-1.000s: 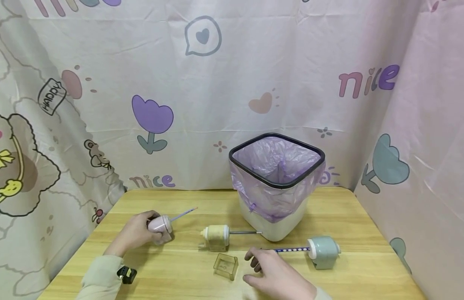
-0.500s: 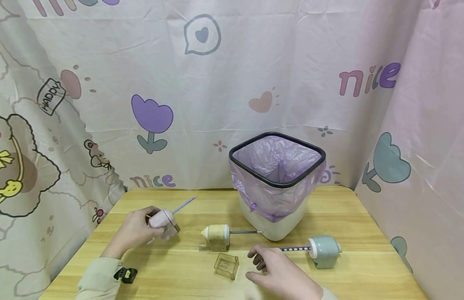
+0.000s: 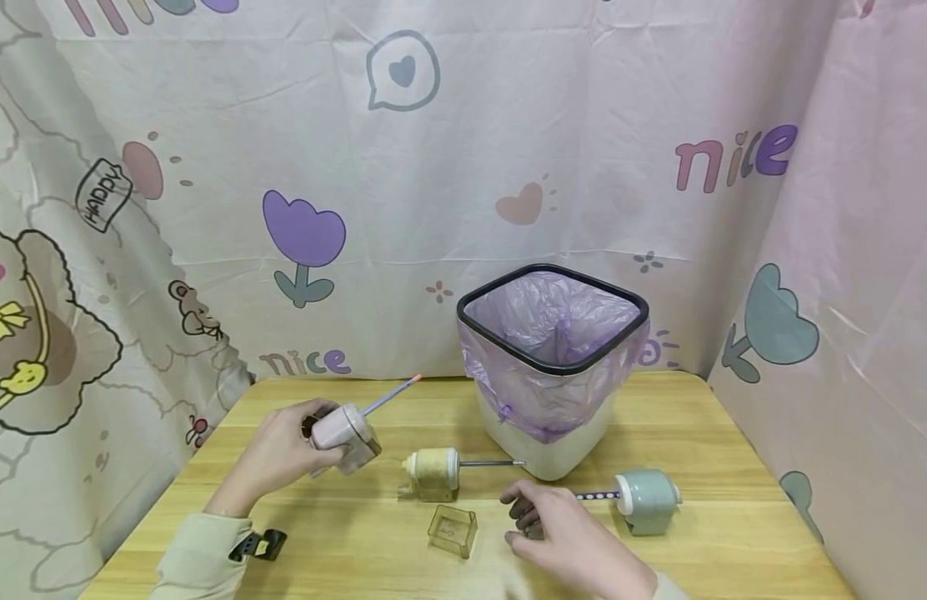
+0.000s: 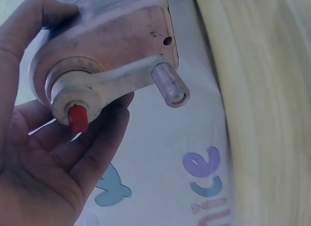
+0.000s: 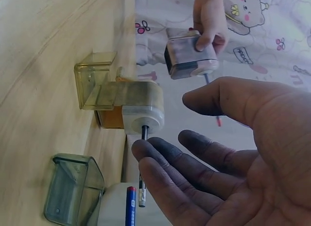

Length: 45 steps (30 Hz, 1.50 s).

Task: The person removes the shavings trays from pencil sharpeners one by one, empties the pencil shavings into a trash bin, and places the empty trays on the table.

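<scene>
My left hand grips a pale pink crank pencil sharpener, raised and tilted over the left of the table. A pencil with a pinkish-red end sticks out of it, pointing up and right. In the left wrist view, the sharpener's crank arm and a red stub at its hub face the camera. My right hand is held over the table with fingers loosely bent and nothing in them. It partly covers a blue dotted pencil, which sits in a grey-green sharpener.
A yellow sharpener holding a dark pencil stands mid-table. In front of it lies a clear amber shavings drawer. Behind is a white bin with a black rim and purple bag. Printed curtains surround the table's back and sides.
My left hand has lifted the pink sharpener up and to the right, tilting it and its pencil more steeply. My right hand has shifted slightly right, empty throughout.
</scene>
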{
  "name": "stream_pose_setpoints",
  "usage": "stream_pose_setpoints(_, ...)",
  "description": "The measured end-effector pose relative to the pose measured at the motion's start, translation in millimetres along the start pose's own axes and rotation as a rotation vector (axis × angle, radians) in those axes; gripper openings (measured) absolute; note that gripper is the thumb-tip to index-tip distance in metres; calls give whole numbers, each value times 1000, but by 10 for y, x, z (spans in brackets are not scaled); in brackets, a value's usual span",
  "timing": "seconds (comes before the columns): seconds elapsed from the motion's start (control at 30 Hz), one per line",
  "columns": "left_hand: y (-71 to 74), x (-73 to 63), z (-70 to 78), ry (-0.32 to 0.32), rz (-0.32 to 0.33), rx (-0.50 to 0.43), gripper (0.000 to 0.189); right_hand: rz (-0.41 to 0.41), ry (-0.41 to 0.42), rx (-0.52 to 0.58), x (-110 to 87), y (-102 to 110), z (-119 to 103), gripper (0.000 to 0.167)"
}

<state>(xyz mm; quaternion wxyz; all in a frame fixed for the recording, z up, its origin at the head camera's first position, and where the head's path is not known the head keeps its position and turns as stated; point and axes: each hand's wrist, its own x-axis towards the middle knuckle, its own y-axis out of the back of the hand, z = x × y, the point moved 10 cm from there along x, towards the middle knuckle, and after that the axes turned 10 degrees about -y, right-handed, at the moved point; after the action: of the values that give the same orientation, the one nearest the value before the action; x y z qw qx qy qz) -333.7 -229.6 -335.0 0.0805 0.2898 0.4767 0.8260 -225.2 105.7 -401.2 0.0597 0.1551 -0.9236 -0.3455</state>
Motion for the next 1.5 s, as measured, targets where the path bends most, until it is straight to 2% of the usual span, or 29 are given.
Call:
stream_pose_setpoints(0.27,49,52,258,-47,9,-69,51,26,21,31,1,85,-17,34)
stream_pose_setpoints(0.47,49,105,490,-86,-10,-125,53,58,42,47,-17,150,-61,32)
stream_pose_setpoints(0.73,43,178,843,-187,-21,-135,52,62,56,59,-50,218,-111,35)
stream_pose_setpoints(0.97,-27,256,1152,-296,-48,-160,52,84,70,48,-56,231,-127,38)
stream_pose_setpoints(1.27,-176,338,1471,-401,-99,-219,56,148,97,1,-71,264,-153,39)
stream_pose_setpoints(1.5,-276,365,1718,-504,-125,-243,55,264,103,-64,-94,318,-178,47)
